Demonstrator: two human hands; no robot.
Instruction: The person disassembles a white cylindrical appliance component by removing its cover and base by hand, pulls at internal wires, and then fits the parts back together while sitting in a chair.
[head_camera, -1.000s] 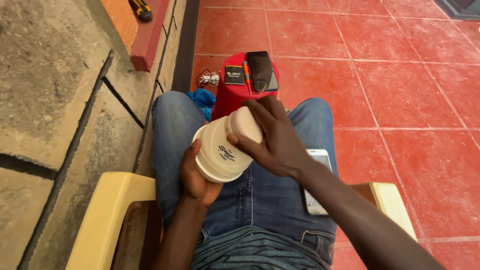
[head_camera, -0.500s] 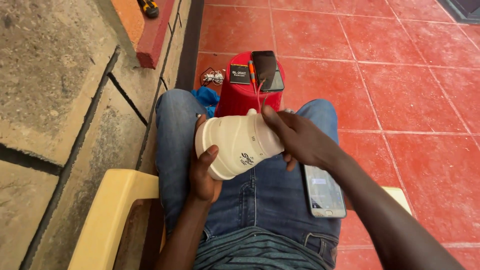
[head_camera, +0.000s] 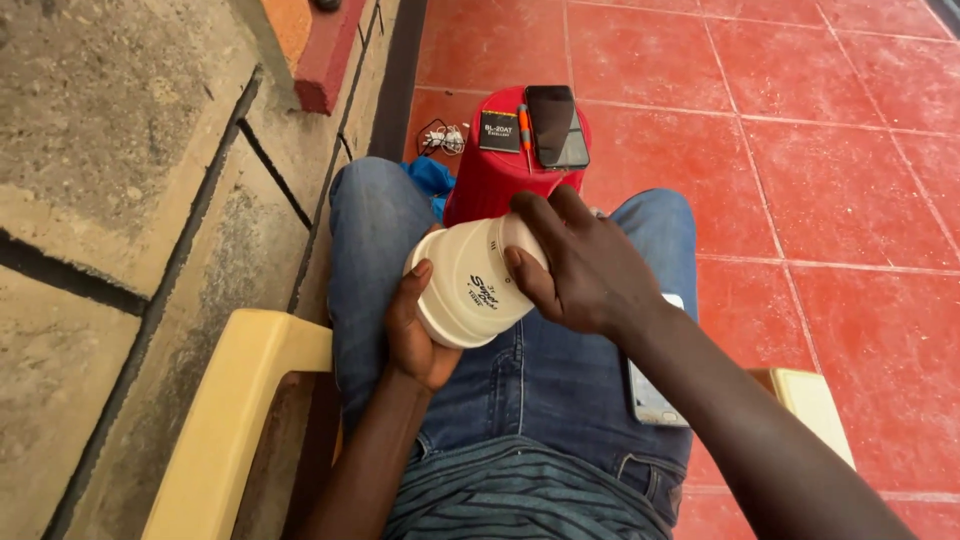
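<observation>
Left hand (head_camera: 415, 335) is cupping the white plastic container (head_camera: 470, 285) from below; right hand (head_camera: 585, 265) is gripping its top, above the lap.

The white tub (head_camera: 470, 285) looks like smooth plastic with a soft shine. The left hand (head_camera: 415, 335) and the right hand (head_camera: 585, 270) press on its hard sides. The jeans (head_camera: 560, 390) are blue cloth, thick and a bit rough. The shirt (head_camera: 520, 500) is soft striped cloth. The chair (head_camera: 235, 400) is pale yellow plastic, smooth and dull. The red stool (head_camera: 500, 175) is shiny plastic. The black phone (head_camera: 556, 125) on it has a glossy glass face. The phone on the leg (head_camera: 650, 400) is shiny too. The floor (head_camera: 820, 200) is red tile, smooth and a little dusty. The wall (head_camera: 110, 180) is rough grey stone with dark grooves.
</observation>
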